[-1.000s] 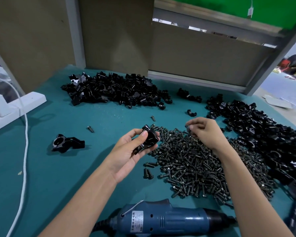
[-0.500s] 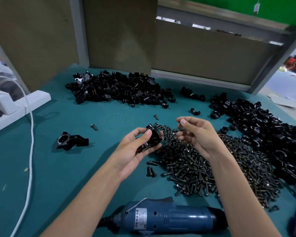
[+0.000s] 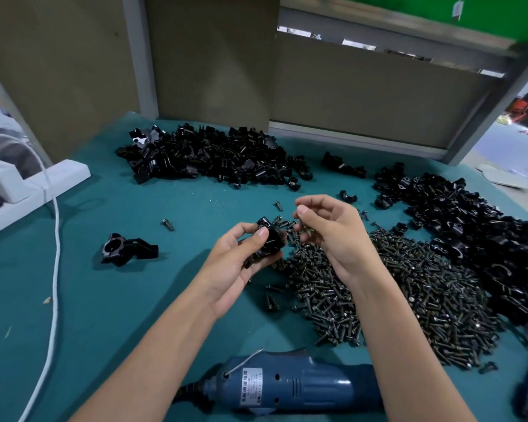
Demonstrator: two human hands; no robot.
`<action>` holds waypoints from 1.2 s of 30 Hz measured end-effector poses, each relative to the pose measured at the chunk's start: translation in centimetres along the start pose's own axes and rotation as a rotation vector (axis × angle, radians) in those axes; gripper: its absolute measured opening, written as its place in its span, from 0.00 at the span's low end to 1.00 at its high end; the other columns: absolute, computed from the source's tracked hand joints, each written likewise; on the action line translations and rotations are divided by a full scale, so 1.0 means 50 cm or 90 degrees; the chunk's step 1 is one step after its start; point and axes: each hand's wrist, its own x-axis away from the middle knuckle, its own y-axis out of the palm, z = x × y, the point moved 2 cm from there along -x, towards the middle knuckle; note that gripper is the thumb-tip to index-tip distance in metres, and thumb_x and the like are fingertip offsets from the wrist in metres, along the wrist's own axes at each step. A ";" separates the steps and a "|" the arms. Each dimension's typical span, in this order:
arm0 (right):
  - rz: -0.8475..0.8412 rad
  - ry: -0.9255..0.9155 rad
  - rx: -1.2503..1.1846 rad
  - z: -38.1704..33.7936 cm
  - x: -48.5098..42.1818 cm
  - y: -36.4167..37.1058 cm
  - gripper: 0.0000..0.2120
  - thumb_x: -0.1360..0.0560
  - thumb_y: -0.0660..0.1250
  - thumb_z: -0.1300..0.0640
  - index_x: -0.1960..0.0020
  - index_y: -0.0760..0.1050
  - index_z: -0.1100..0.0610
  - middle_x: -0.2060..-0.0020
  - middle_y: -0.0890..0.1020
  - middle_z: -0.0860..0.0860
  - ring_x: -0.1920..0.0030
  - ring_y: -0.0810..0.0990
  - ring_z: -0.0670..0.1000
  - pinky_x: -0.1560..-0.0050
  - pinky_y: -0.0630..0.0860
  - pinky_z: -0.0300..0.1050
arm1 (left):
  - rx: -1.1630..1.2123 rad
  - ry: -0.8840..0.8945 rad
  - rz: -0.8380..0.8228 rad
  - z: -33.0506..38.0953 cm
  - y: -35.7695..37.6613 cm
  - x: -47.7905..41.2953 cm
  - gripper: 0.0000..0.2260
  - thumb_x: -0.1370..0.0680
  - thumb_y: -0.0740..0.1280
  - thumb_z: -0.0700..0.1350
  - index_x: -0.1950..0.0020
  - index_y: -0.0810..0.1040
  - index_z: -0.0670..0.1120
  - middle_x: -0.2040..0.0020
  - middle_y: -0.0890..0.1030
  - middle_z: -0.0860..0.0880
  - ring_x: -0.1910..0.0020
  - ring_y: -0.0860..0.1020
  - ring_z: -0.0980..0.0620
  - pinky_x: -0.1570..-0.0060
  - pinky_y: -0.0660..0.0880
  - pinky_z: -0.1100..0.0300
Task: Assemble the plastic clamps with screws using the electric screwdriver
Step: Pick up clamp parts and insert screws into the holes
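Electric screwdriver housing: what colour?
Blue, with a small white label. The electric screwdriver shows best in the head view, lying nearest the camera.

I list: teal table mat (image 3: 134, 300); glossy black clamps (image 3: 214, 156); dark bronze-grey screws (image 3: 409, 284); blue electric screwdriver (image 3: 302, 385) with white label (image 3: 251, 386); white cable (image 3: 55, 269).

screw heap (image 3: 409, 300): lying on the tabletop (image 3: 104, 300), right of centre.
rear clamp heap (image 3: 214, 156): sitting behind it.
right clamp heap (image 3: 470, 226): spreading along its right side.
electric screwdriver (image 3: 296, 385): lying before it, nearest.
single clamp (image 3: 128, 249): resting alone at left.
held clamp (image 3: 270, 243): sitting in the left hand (image 3: 238, 263), over the heap's left edge.
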 end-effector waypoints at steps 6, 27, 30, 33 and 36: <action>-0.010 -0.166 0.294 -0.013 -0.002 0.016 0.06 0.28 0.73 0.65 0.54 0.82 0.55 0.62 0.85 0.46 0.58 0.84 0.41 0.52 0.78 0.34 | -0.028 -0.011 0.001 -0.001 0.004 0.004 0.12 0.28 0.69 0.43 0.48 0.75 0.39 0.44 0.82 0.34 0.45 0.82 0.43 0.46 0.81 0.53; -0.010 -0.351 0.290 -0.019 0.031 0.051 0.17 0.27 0.68 0.73 0.42 0.79 0.58 0.52 0.84 0.50 0.48 0.83 0.39 0.46 0.78 0.35 | -0.049 0.027 0.037 0.003 0.012 0.005 0.04 0.24 0.68 0.40 0.53 0.75 0.42 0.55 0.84 0.41 0.55 0.82 0.44 0.55 0.81 0.59; 0.006 -0.329 0.269 -0.011 0.035 0.064 0.14 0.26 0.68 0.72 0.43 0.79 0.60 0.51 0.84 0.50 0.48 0.83 0.40 0.45 0.78 0.36 | -0.034 0.040 0.014 0.006 0.012 0.005 0.08 0.27 0.69 0.43 0.52 0.74 0.42 0.54 0.85 0.42 0.57 0.83 0.48 0.54 0.81 0.59; -0.043 -0.346 0.315 -0.017 0.034 0.076 0.15 0.23 0.64 0.71 0.40 0.78 0.58 0.48 0.84 0.49 0.43 0.81 0.39 0.41 0.77 0.38 | -0.027 0.045 0.031 0.010 0.004 0.002 0.04 0.25 0.68 0.41 0.53 0.74 0.43 0.54 0.84 0.41 0.60 0.84 0.49 0.52 0.82 0.57; -0.100 -0.343 0.312 -0.028 0.021 0.079 0.17 0.21 0.60 0.70 0.37 0.76 0.56 0.44 0.82 0.48 0.42 0.80 0.38 0.42 0.76 0.35 | -0.016 0.064 0.049 0.020 -0.008 0.000 0.08 0.29 0.70 0.42 0.54 0.74 0.43 0.54 0.83 0.41 0.56 0.82 0.47 0.55 0.81 0.59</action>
